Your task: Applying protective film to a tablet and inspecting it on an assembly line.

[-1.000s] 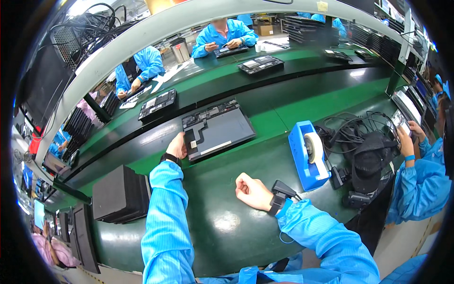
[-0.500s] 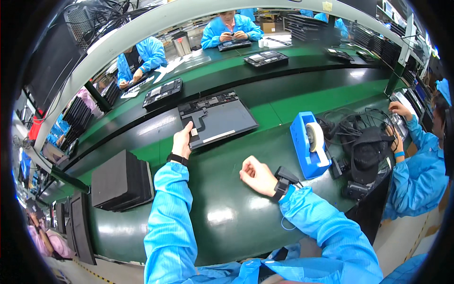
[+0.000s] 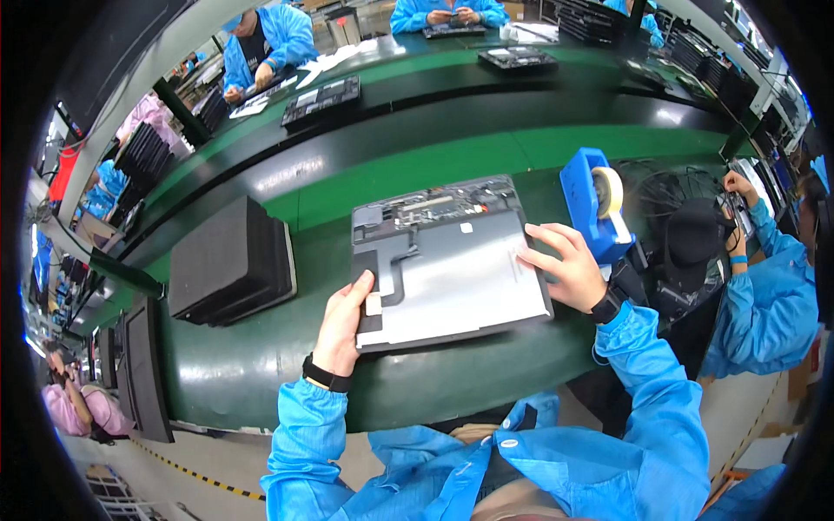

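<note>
An opened tablet-like computer (image 3: 460,278) is in front of me, a grey metal panel covering most of it. Exposed circuit boards (image 3: 443,208) run along its far edge, and a dark ribbon cable lies at its left side. My left hand (image 3: 341,321) is closed on the left edge, thumb on top and the other fingers hidden beneath. My right hand (image 3: 569,267) touches the right edge from above, its fingers stretched and apart.
Black foam blocks (image 3: 230,260) are stacked at the left. A blue tape dispenser (image 3: 595,204) stands beyond my right hand, near tangled cables and a black cap (image 3: 695,243). Opened devices (image 3: 321,102) sit on the far line. A co-worker (image 3: 756,295) works at the right.
The computer has come nearer to me and turned. My right hand, which was apart from it with fingers curled, now touches its right edge. The view has also shifted.
</note>
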Demonstrator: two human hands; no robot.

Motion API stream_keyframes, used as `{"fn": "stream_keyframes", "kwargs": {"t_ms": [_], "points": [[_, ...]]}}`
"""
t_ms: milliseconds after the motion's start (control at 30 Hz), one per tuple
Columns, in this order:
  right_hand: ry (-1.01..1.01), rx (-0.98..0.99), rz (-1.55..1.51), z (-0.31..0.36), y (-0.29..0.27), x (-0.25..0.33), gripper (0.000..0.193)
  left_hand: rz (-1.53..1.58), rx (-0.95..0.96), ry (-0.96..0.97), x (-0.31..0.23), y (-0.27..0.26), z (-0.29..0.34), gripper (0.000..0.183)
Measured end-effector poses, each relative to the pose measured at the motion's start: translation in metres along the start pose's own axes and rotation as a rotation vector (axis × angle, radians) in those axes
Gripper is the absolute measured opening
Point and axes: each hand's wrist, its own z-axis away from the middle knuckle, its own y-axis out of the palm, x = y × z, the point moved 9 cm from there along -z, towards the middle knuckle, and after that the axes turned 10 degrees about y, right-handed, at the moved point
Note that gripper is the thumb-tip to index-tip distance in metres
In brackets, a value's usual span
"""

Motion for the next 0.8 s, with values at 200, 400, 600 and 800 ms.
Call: {"fn": "stream_keyframes", "kwargs": {"t_ms": [200, 400, 600, 800], "points": [[-0.115, 0.040, 0.016, 0.029, 0.025, 0.014, 0.047, -0.037, 0.025, -0.027, 0.027, -0.004, 0.022, 0.040], [-0.019, 0.053, -0.083, 0.026, 0.019, 0.020, 0.040, 0.065, 0.081, -0.015, 0.026, -0.008, 0.036, 0.052], [0.088, 0.043, -0.232, 0.020, 0.014, 0.006, 0.031, -0.303, 0.274, 0.210, -0.005, -0.011, 0.043, 0.054], [0.096, 0.044, -0.400, -0.010, -0.004, 0.002, 0.036, -1.043, 0.137, 0.914, -0.073, 0.021, 0.045, 0.050]]}}
